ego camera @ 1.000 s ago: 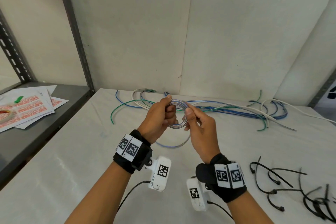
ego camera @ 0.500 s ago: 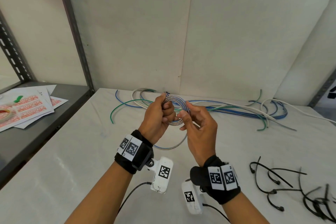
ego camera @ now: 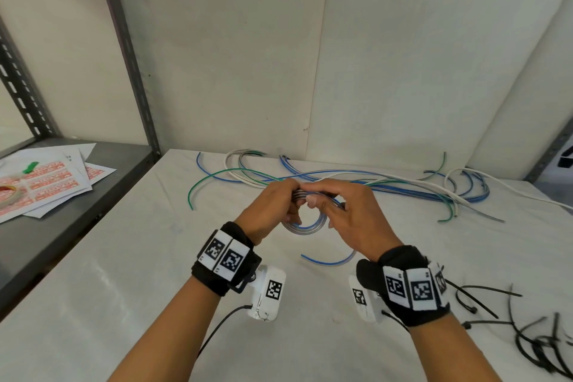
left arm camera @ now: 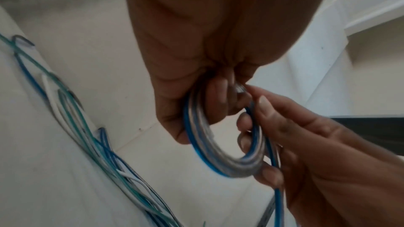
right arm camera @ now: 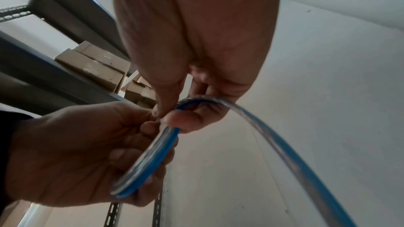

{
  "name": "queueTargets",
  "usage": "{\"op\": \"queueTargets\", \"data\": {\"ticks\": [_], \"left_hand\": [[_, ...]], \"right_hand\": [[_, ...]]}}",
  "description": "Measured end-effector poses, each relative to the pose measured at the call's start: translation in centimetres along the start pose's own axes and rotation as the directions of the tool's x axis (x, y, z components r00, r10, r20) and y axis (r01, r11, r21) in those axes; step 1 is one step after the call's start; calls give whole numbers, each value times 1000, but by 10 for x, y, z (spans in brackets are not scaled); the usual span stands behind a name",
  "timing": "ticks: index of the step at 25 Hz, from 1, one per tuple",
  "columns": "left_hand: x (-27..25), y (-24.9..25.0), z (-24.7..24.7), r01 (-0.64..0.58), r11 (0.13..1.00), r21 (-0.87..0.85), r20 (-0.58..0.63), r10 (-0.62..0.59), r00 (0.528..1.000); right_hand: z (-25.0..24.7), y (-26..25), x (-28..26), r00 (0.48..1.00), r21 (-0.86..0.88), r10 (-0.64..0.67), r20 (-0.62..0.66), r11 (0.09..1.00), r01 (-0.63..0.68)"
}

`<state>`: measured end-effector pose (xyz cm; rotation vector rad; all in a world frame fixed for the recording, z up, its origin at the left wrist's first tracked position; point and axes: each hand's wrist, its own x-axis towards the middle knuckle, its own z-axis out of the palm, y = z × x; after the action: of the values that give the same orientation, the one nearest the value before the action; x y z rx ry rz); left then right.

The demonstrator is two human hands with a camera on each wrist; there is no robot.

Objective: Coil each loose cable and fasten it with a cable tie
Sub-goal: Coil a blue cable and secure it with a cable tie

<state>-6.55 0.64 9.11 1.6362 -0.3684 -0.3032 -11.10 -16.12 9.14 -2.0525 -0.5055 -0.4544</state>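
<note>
Palms face inward as left hand [ego camera: 269,207] and right hand [ego camera: 347,213] both pinch the blue-and-clear coil [ego camera: 305,228].

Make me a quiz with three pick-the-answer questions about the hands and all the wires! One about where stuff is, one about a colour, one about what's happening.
1. Where do the black cable ties lie on the table?
A. on the person's right
B. on the grey shelf
C. inside the coil

2. What colours is the coil?
A. red and black
B. blue and clear
C. all yellow

3. How is the coil held?
A. lying alone on the table
B. hanging from the shelf
C. gripped by both hands

Answers:
1. A, they lie beside the right wrist.
2. B, a blue stripe on clear cable.
3. C, the left hand and right hand both pinch it.
</note>
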Motion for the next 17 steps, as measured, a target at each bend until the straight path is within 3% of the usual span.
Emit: {"op": "queueTargets", "data": {"ticks": [3,6,10,13,15,17], "left_hand": [[1,3,2,-38,997,-71,-75,33,997],[3,6,2,-49,968,-248,-141,14,990],[5,4,3,-78,896,-437,-181,-3,983],[5,6,5,-69,878,-473,-164,-11,986],[1,6,1,-84,917,-391,-108,45,993],[-4,4,-7,-172,972,-160,-48,167,985]], "right_hand": [[8,2,-3,982,162,84,-167,985,-57],[20,2,-8,922,383,210,-325,921,-75],[35,-4,-10,890,535,303,-340,841,-82],[34,-7,-7,884,523,288,-367,850,-59],[27,-5,-6,892,514,273,-361,856,-54],[16,-2,-6,902,518,277,-332,853,-71]]}}
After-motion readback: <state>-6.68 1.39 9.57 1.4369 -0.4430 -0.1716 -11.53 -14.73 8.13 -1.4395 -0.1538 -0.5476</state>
